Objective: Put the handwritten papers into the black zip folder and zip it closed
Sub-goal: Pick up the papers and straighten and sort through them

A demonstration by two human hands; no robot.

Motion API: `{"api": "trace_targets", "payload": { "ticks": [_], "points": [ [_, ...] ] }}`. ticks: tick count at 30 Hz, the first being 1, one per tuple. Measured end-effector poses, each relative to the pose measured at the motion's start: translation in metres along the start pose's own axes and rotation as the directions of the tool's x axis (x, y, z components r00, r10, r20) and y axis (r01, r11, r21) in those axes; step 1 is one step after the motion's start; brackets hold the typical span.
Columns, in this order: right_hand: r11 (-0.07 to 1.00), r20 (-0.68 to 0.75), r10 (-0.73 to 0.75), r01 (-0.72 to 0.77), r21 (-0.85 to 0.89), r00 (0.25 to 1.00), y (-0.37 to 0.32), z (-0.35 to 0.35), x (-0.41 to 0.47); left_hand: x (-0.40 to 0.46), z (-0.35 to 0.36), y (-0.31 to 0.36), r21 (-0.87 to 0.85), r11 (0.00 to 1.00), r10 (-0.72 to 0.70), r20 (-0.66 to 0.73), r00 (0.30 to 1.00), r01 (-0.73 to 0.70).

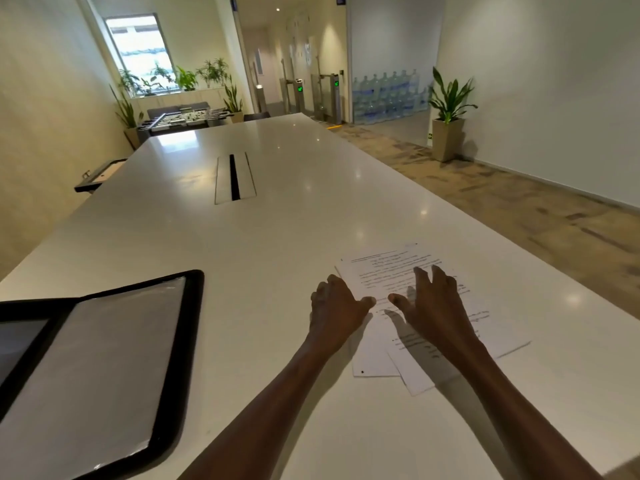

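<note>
Two or three white handwritten papers (pixel 384 271) lie loosely stacked and slightly fanned on the white table (pixel 277 220), right of centre. My right hand (pixel 436 306) hovers over or rests on them, palm down, fingers spread. My left hand (pixel 334 306) sits at the stack's left edge, fingers curled toward the paper's border; I cannot tell whether it touches the sheet. The black zip folder (pixel 180 341) lies open at the lower left, well apart from both hands, showing a clear plastic sleeve inside its black rim.
A cable slot (pixel 234 177) is set into the table's middle, farther away. The table's right edge runs diagonally past the papers, with carpeted floor beyond. A potted plant (pixel 448 112) stands by the right wall. A foosball table (pixel 183 119) stands past the far end.
</note>
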State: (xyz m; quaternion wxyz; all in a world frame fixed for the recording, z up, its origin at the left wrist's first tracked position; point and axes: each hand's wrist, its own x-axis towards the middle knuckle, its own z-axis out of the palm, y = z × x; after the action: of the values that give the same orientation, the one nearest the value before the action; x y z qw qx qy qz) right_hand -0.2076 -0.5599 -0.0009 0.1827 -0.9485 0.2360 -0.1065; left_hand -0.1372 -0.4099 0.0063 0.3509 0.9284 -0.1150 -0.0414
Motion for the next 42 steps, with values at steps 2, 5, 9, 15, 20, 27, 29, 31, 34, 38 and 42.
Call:
{"api": "trace_targets", "payload": {
  "ticks": [2, 5, 9, 15, 20, 27, 29, 31, 34, 38, 42],
  "points": [
    [0.998, -0.009, 0.058, -0.058, -0.023, 0.998, 0.018, -0.007, 0.009, 0.001, 0.010, 0.003, 0.041, 0.999, -0.022, 0.037, 0.999, 0.021],
    [0.986, 0.027, 0.151, -0.149, -0.076, 0.988, 0.043, -0.018, 0.021, 0.002, 0.020, 0.007, 0.084, 0.996, -0.043, 0.053, 0.998, 0.038],
    [0.967, 0.129, 0.205, -0.181, -0.176, 0.970, 0.057, -0.020, 0.029, 0.006, 0.024, 0.013, -0.004, 0.997, -0.071, 0.031, 0.997, 0.072],
    [0.960, 0.167, 0.211, -0.173, -0.218, 0.963, 0.056, -0.023, 0.041, 0.022, 0.015, 0.016, -0.158, 0.976, -0.139, 0.092, 0.986, 0.152],
    [0.956, 0.202, 0.234, -0.188, -0.223, 0.951, 0.054, -0.024, 0.046, 0.032, 0.013, 0.016, -0.173, 0.952, -0.234, 0.125, 0.964, 0.254],
    [0.957, 0.214, 0.240, -0.194, -0.214, 0.947, 0.052, -0.025, 0.045, 0.034, 0.016, 0.021, -0.088, 0.973, -0.195, 0.196, 0.961, 0.216],
    [0.953, 0.200, 0.247, -0.200, -0.227, 0.948, 0.051, -0.023, 0.045, 0.033, 0.017, 0.023, -0.064, 0.972, -0.210, 0.192, 0.959, 0.226],
    [0.950, 0.193, 0.258, -0.211, -0.231, 0.947, 0.051, -0.022, 0.045, 0.032, 0.020, 0.025, -0.035, 0.973, -0.218, 0.191, 0.957, 0.229],
    [0.948, 0.189, 0.263, -0.217, -0.235, 0.946, 0.050, -0.021, 0.044, 0.028, 0.024, 0.029, 0.001, 0.970, -0.239, 0.163, 0.957, 0.242],
    [0.952, 0.198, 0.249, -0.202, -0.231, 0.948, 0.051, -0.021, 0.042, 0.026, 0.026, 0.037, 0.030, 0.971, -0.240, 0.118, 0.963, 0.239],
    [0.952, 0.169, 0.245, -0.204, -0.227, 0.955, 0.051, -0.019, 0.040, 0.026, 0.026, 0.045, 0.020, 0.979, -0.204, 0.140, 0.969, 0.203]
  ]
}}
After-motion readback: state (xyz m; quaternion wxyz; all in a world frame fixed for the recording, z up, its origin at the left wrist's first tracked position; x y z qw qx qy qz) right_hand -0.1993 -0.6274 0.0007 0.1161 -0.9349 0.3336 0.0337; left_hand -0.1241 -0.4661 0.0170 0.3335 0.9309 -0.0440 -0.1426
